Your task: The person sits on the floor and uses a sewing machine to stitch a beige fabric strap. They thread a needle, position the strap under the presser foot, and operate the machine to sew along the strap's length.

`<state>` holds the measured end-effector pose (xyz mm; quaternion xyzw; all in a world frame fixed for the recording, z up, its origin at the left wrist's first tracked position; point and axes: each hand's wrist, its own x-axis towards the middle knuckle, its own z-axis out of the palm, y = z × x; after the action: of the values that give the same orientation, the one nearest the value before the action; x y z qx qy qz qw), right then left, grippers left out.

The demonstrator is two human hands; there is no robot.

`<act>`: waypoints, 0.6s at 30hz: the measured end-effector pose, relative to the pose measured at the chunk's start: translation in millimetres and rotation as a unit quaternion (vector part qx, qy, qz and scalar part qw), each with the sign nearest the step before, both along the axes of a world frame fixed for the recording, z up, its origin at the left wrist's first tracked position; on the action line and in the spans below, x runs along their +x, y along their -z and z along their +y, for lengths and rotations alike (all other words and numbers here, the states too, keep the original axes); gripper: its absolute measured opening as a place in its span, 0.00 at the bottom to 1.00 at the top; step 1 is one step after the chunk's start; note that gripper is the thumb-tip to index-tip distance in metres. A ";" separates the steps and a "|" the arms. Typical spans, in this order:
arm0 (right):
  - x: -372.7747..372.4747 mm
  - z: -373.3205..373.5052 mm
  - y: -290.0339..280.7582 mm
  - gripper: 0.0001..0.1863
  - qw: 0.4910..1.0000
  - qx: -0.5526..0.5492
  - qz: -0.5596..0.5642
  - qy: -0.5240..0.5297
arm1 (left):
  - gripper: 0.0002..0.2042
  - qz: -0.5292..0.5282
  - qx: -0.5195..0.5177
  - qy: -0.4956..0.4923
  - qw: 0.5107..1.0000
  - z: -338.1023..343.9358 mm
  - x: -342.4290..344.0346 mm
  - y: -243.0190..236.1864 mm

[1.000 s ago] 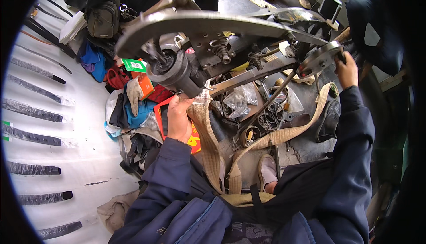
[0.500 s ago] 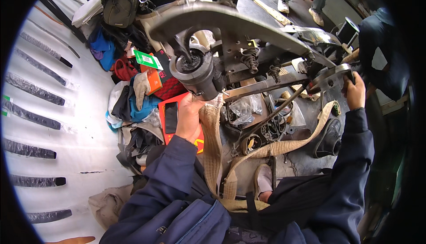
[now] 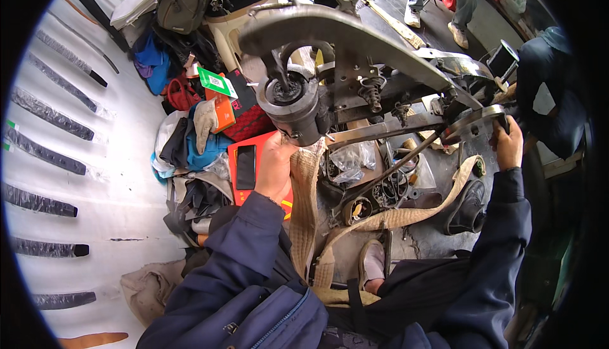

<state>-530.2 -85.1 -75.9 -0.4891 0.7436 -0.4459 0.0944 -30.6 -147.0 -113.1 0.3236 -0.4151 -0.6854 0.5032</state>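
Machine [image 3: 355, 39] of worn grey metal, raised in front of the lap: long curved arm on top, thick dark cylinder [image 3: 301, 125] at the left end, flat wheel [image 3: 472, 120] at the right. Likely heavy and stiff, judging by the bulk, and hardly fragile apart from the exposed spring [image 3: 371, 92]; perhaps slick with grease around the cylinder's dark, open top. Best driven from the crank handle [image 3: 505, 122] at the wheel's rim, with fingers well clear of the spring and the open top.

Right grip [image 3: 509, 144] curled around that handle. Left grip [image 3: 274, 168] up against the cylinder's underside, just beside the upper end of a tan woven strap [image 3: 306, 200]. Cannot tell whether closed on the strap or merely resting by it, with fingertips out of sight there.

Strap hanging from below the cylinder toward the lap, with a long stretch curving out to the right, near a dark shoe [image 3: 467, 206]. Probably light and pliable, though thick, with a coarse weave unlikely to slip; apt to twist if caught by one edge. Better pinched flat across the full width, just under the cylinder. To the left, a black phone [image 3: 245, 167] on a red packet [image 3: 240, 198].
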 end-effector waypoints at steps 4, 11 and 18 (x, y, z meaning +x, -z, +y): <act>-19.7 -3.7 72.6 0.06 0.985 0.058 0.124 0.103 | 0.12 0.008 0.022 0.005 1.000 -0.5 0.2 1.1; 82.9 12.4 41.7 0.14 0.924 0.170 -0.274 -0.206 | 0.12 -0.009 0.012 -0.009 1.000 0.2 -1.4 1.1; -21.6 -4.2 19.7 0.06 0.998 0.024 0.030 0.043 | 0.11 -0.018 -0.003 -0.010 1.000 -0.8 -3.4 -0.6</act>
<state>-551.9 -89.3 -95.7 -0.4675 0.7770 -0.4166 0.0642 -34.0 -147.8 -112.5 0.3383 -0.4233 -0.6733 0.5031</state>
